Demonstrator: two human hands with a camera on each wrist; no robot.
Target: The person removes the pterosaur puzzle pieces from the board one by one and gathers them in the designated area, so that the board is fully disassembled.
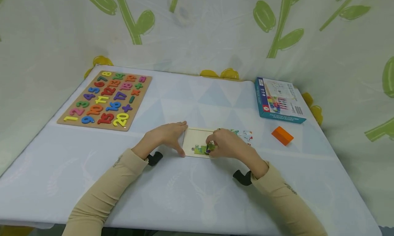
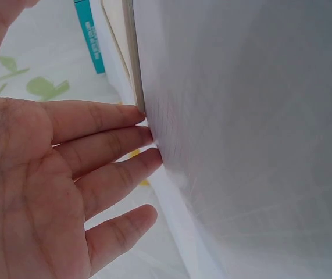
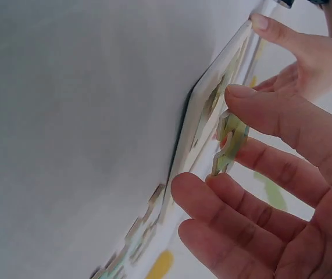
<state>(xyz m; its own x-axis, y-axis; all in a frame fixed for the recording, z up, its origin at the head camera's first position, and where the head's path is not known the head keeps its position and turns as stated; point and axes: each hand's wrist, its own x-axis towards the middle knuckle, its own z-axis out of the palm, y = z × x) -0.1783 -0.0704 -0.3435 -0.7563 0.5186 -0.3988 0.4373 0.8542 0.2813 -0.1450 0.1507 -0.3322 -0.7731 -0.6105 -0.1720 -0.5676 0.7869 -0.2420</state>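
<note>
A pale wooden puzzle tray [image 1: 194, 136] lies flat in front of me. Green jigsaw pieces [image 1: 200, 149] sit together inside it, along its near side. My left hand [image 1: 166, 136] touches the tray's left end, with its fingers extended and thumb spread; in the left wrist view the fingertips meet the tray's edge and the tablecloth. Over the tray, my right hand [image 1: 229, 143] pinches a green jigsaw piece [image 3: 231, 142] between thumb and fingers. Partly hidden behind that hand, several loose jigsaw pieces [image 1: 246, 136] lie on the table past the tray's right end.
A number board [image 1: 81, 122] with coloured numerals lies at the back left. At the back right is a teal-edged box [image 1: 283, 99], and nearer stands an orange block [image 1: 282, 136]. A patterned white cloth [image 1: 172, 201] covers the table.
</note>
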